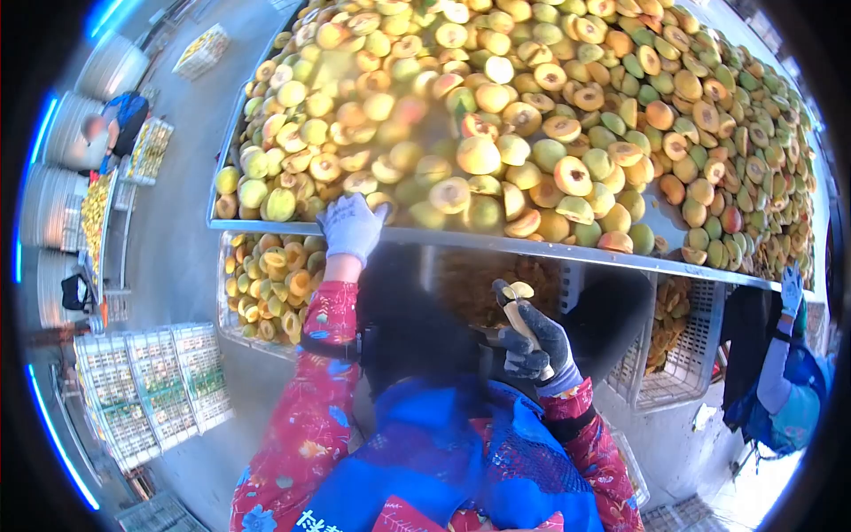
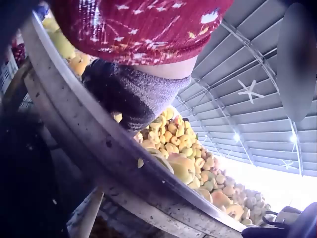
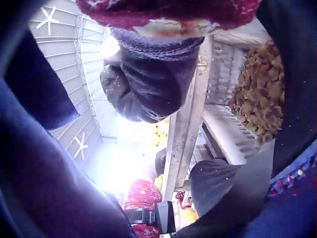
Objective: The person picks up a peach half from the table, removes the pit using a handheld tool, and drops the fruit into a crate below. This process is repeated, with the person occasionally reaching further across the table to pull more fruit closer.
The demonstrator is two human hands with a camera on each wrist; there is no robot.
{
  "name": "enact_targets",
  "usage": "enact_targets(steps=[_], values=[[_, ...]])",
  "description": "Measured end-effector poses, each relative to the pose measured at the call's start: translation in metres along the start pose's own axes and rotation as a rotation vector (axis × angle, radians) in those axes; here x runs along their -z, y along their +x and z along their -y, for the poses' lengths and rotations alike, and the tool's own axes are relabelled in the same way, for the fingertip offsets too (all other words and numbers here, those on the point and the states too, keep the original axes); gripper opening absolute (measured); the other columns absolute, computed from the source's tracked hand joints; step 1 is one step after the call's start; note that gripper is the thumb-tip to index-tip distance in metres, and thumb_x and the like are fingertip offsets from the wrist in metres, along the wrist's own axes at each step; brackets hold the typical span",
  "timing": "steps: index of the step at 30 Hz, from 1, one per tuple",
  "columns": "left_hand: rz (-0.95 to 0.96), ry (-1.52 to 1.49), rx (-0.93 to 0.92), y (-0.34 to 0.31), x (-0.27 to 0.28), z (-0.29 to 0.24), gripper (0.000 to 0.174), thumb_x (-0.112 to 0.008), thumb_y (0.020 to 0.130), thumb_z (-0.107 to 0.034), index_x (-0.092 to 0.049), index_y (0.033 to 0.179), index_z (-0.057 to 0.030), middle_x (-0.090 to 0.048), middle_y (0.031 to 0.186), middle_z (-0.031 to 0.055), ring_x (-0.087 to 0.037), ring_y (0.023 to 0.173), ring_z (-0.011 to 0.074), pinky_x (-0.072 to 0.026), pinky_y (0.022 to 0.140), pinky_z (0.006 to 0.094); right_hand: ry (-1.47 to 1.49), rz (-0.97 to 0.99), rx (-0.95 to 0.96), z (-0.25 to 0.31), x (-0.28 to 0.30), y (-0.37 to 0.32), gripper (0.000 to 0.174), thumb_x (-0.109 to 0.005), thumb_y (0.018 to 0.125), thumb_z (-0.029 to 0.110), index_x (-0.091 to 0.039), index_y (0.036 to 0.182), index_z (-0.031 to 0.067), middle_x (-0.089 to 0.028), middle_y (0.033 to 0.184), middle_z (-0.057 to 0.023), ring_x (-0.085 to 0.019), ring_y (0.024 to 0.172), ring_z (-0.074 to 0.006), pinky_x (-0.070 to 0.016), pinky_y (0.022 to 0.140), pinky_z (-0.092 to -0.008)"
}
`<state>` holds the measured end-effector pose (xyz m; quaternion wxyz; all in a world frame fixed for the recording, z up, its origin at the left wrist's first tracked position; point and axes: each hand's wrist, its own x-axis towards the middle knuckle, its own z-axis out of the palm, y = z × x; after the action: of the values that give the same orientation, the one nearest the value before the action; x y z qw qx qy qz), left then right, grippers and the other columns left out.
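In the head view my left hand (image 1: 350, 229), in a pale glove, reaches over the metal table's near rim (image 1: 443, 238) to the halved peaches (image 1: 450, 195). Its fingertips are among the nearest fruit, and I cannot tell whether they grip any. My right hand (image 1: 541, 346), in a dark grey glove, is in front of the rim and lower. It grips a tan-handled tool (image 1: 521, 324) that points up and away, with a yellow fruit piece (image 1: 523, 290) at its tip. In the right wrist view the curled gloved fingers (image 3: 148, 89) hide the tool.
Under the table stand a crate of peach halves (image 1: 275, 284) and a white crate (image 1: 678, 355) with brown contents. Stacked crates (image 1: 151, 390) are at left. Another person (image 1: 789, 390) works at the table's right end, and one more (image 1: 124, 124) is far left.
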<state>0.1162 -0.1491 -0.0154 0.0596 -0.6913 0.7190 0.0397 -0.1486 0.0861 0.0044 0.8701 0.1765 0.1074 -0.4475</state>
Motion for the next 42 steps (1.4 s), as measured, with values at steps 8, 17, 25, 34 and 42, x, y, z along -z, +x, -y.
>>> enact_targets(steps=[8,17,25,34,42], values=[[-0.129,-1.289,-0.144,-0.043,0.021,-0.034,0.041,-0.07,0.087,-0.014,-0.052,0.12,0.002,-0.065,0.106,0.0172,-0.065,0.095,0.0289,-0.0517,0.09,0.0402,-0.224,-0.131,0.141,0.006,0.005,-0.01,0.046,-0.038,0.105,0.04,-0.057,0.114,-0.0002,-0.052,0.061,-0.0038,-0.039,0.035,-0.0071,-0.033,0.035,-0.0219],[0.164,-1.414,-0.535,-0.129,0.038,-0.085,0.024,-0.06,0.095,-0.019,-0.059,0.106,0.0019,-0.064,0.09,0.0084,-0.061,0.08,0.017,-0.05,0.072,0.0311,-1.789,-0.392,0.667,-0.029,-0.05,0.007,0.019,-0.056,0.096,0.012,-0.049,0.108,-0.0015,-0.064,0.081,-0.0254,-0.064,0.073,-0.0439,-0.0486,0.059,-0.0475],[0.09,-1.249,-0.575,-0.143,0.016,-0.086,0.025,-0.056,0.095,-0.016,-0.056,0.11,0.0032,-0.061,0.097,0.016,-0.064,0.086,0.0246,-0.0507,0.074,0.0359,-1.893,-0.477,0.677,-0.04,-0.045,0.01,0.017,-0.054,0.096,0.015,-0.05,0.101,-0.0005,-0.06,0.074,-0.0251,-0.062,0.066,-0.0435,-0.046,0.056,-0.0471],[0.119,-1.386,-0.295,-0.161,0.017,-0.103,0.024,-0.046,0.101,-0.019,-0.059,0.111,-0.0009,-0.065,0.08,0.0106,-0.062,0.066,0.0182,-0.0502,0.063,0.0318,-0.804,-0.355,0.1,-0.034,-0.05,0.007,0.027,-0.049,0.102,0.035,-0.053,0.095,0.0091,-0.049,0.063,-0.0021,-0.047,0.046,-0.013,-0.0352,0.039,-0.0282],[0.155,-1.608,-0.321,-0.156,0.001,-0.112,0.023,-0.058,0.094,-0.011,-0.056,0.112,0.0021,-0.064,0.089,0.0179,-0.066,0.074,0.0265,-0.0528,0.067,0.0366,0.219,0.328,-0.231,-0.02,-0.008,0.014,0.04,-0.038,0.103,0.042,-0.053,0.098,0.0049,-0.044,0.053,0.0031,-0.036,0.033,-0.0082,-0.0281,0.032,-0.025]])
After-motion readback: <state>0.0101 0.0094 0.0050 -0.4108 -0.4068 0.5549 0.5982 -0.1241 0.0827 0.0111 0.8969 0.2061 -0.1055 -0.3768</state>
